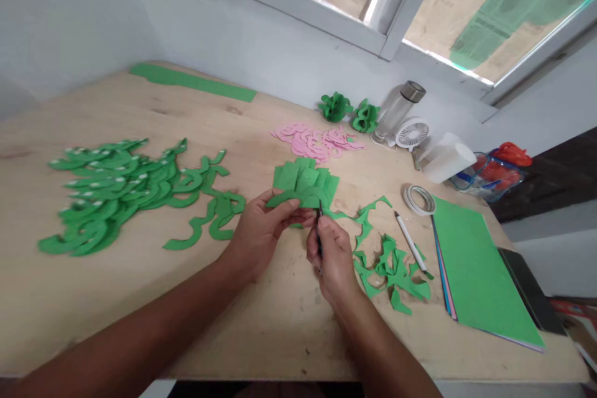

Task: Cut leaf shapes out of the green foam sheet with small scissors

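My left hand [261, 230] pinches a curved piece of green paper [291, 198] between thumb and fingers. Closed around a dark-handled pair of scissors [319, 233], my right hand [333, 252] holds the blades at the right end of that piece. Just behind lie several green paper pieces [305, 175], partly covered by my hands. A large pile of green curved cutouts [116, 189], some with white spots, spreads to the left. Green paper scraps [394, 264] are scattered right of my right hand.
Pink paper cutouts [314, 140] and two green paper balls [336, 107] sit toward the wall. Near them stand a glass bottle [396, 113] and a small white fan [413, 132]. On the right are a tape roll [420, 200], a white pen [410, 242] and green sheets [485, 273].
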A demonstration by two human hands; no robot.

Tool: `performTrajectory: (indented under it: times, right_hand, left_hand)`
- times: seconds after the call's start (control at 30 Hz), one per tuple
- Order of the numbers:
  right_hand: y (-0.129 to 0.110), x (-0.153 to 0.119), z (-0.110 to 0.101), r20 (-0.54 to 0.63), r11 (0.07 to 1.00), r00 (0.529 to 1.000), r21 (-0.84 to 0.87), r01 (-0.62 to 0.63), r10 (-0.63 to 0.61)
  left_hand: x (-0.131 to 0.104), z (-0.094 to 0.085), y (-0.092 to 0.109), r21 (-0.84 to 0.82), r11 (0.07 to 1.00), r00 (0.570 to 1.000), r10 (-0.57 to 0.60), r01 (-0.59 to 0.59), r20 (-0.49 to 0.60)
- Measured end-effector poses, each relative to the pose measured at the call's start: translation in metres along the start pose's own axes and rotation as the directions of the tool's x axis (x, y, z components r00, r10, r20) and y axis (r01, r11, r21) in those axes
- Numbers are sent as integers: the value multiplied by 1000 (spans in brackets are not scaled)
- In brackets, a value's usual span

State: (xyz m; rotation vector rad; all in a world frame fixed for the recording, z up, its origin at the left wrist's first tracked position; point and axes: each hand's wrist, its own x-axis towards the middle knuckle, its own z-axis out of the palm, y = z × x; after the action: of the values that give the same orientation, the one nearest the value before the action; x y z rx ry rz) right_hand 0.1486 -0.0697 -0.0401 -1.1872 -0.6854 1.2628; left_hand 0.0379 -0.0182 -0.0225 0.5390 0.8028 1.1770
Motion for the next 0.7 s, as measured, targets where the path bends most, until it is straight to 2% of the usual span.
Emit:
performTrajectory:
  times: [0.7]
  right_hand:
    - [1, 0, -1, -22, 1000, 1000, -15, 3, -3]
  left_hand:
    - [1, -2, -2, 28, 1000, 999, -1, 0, 40]
